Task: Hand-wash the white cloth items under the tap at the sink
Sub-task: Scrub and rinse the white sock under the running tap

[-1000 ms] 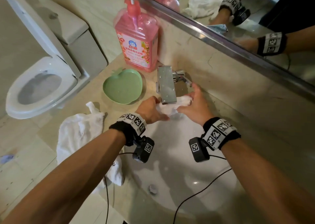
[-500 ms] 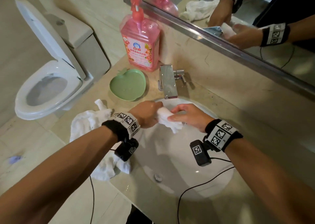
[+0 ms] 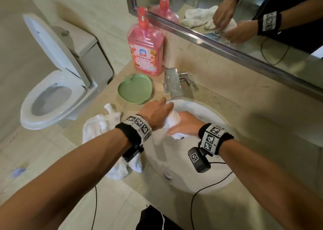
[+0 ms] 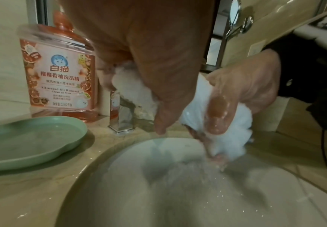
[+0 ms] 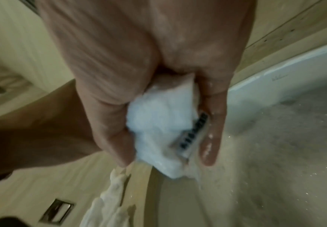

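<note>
The cloth (image 3: 172, 120) was fluffy terry; tap (image 3: 173, 83) polished metal; basin (image 3: 206, 180) glossy ceramic; bottle (image 3: 146, 49) clear plastic.

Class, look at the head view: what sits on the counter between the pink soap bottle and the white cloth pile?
A green dish, shown in the head view.

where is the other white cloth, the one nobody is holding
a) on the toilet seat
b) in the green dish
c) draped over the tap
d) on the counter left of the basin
d: the loose white cloth lies crumpled on the counter left of the basin, partly hanging over the counter's front edge, while both hands wring another cloth over the basin.
</note>
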